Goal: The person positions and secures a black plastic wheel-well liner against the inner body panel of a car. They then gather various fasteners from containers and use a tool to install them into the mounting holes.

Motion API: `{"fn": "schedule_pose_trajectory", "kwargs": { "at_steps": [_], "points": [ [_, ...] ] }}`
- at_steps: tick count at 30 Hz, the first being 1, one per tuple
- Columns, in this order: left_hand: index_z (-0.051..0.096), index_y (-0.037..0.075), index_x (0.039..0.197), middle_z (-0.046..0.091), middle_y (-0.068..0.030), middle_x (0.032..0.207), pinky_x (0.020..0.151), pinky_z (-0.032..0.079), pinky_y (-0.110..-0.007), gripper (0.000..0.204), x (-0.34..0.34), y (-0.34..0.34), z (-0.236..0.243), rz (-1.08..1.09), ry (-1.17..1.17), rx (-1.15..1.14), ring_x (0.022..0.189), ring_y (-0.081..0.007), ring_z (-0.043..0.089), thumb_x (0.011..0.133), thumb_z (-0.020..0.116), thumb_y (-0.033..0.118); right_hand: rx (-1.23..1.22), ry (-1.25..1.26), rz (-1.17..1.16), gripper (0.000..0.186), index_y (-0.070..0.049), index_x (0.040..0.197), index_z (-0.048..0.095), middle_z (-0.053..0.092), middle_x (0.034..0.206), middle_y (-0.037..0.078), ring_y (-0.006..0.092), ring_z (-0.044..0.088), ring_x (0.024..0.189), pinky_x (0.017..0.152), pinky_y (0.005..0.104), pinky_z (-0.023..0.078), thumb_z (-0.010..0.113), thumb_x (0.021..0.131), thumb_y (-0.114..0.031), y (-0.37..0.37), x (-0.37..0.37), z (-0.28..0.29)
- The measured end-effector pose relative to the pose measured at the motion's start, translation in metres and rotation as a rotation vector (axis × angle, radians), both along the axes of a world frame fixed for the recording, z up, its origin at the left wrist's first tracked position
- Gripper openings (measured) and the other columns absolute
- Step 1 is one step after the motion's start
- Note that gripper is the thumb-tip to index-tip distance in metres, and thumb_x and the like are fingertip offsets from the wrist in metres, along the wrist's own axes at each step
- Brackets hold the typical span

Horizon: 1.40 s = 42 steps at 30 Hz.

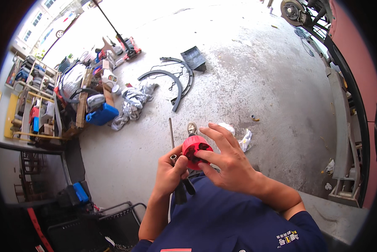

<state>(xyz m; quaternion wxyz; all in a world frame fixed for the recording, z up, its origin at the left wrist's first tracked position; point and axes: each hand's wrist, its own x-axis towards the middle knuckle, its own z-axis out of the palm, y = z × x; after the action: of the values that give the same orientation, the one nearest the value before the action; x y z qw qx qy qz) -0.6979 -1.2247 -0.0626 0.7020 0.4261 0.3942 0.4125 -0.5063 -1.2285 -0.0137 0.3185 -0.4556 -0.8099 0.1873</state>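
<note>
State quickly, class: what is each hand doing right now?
Left hand: closed around a thin metal rod tool.
Right hand: fingers gripping the red round part.

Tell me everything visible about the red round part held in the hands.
The red round part is a short, glossy cylinder, plastic by its look, with dark recesses in the face turned up toward the camera. It is held in front of the person's chest, above the concrete floor. The right hand pinches it with fingertips on its face and lower edge; the left hand, also gripping a thin metal rod, presses a thumb against its left side.
</note>
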Motion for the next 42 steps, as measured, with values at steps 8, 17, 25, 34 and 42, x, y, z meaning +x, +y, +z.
{"fn": "schedule_pose_trajectory", "kwargs": {
  "at_steps": [8, 17, 25, 34, 42],
  "points": [
    [0.047, -0.007, 0.126, 0.046, 0.0035, 0.061, 0.044, 0.035, -0.021, 0.06, 0.085, 0.272, -0.001, -0.284, -0.078, -0.054, 0.048, -0.0025, 0.036, 0.09, 0.059, 0.04, 0.034, 0.111, -0.306, 0.029, -0.003, 0.104, 0.061, 0.052, 0.121, 0.016, 0.0348, 0.05, 0.113, 0.095, 0.0424, 0.042, 0.067, 0.075, -0.006, 0.205, 0.083, 0.005],
    [0.052, 0.007, 0.092, 0.035, 0.0053, 0.066, 0.046, 0.028, -0.02, 0.043, 0.228, 0.473, 0.004, -0.596, -0.168, -0.414, 0.054, -0.0045, 0.031, 0.095, 0.045, 0.05, 0.099, 0.228, -0.634, 0.027, 0.003, 0.11, 0.056, 0.055, 0.116, 0.02, 0.0333, 0.057, 0.104, 0.089, 0.0385, 0.046, 0.057, 0.085, -0.007, 0.351, 0.186, 0.015],
    [0.046, 0.011, 0.086, 0.032, 0.0057, 0.068, 0.047, 0.029, -0.018, 0.033, 0.362, 0.612, -0.015, -0.55, -0.347, -0.413, 0.056, -0.0039, 0.03, 0.094, 0.051, 0.043, 0.127, 0.369, -0.692, 0.024, 0.0, 0.107, 0.056, 0.057, 0.114, 0.017, 0.0261, 0.059, 0.097, 0.079, 0.0325, 0.049, 0.057, 0.084, -0.006, 0.492, 0.319, -0.024],
    [0.05, 0.006, 0.107, 0.035, 0.0051, 0.068, 0.047, 0.03, -0.019, 0.038, 0.49, 0.724, 0.002, -0.45, -0.437, -0.246, 0.055, -0.0042, 0.032, 0.093, 0.054, 0.04, 0.216, 0.113, -0.682, 0.021, -0.002, 0.099, 0.062, 0.054, 0.116, 0.017, 0.0308, 0.058, 0.1, 0.08, 0.0364, 0.049, 0.063, 0.078, -0.003, 0.628, 0.454, 0.013],
    [0.046, 0.002, 0.129, 0.037, 0.0056, 0.066, 0.049, 0.032, -0.02, 0.046, 0.589, 0.812, -0.006, -0.432, -0.501, -0.317, 0.054, -0.0044, 0.033, 0.094, 0.055, 0.03, 0.345, -0.346, -0.742, 0.025, -0.005, 0.094, 0.064, 0.055, 0.114, 0.018, 0.0342, 0.057, 0.099, 0.079, 0.0396, 0.05, 0.069, 0.07, -0.003, 0.721, 0.535, 0.046]
  ]
}}
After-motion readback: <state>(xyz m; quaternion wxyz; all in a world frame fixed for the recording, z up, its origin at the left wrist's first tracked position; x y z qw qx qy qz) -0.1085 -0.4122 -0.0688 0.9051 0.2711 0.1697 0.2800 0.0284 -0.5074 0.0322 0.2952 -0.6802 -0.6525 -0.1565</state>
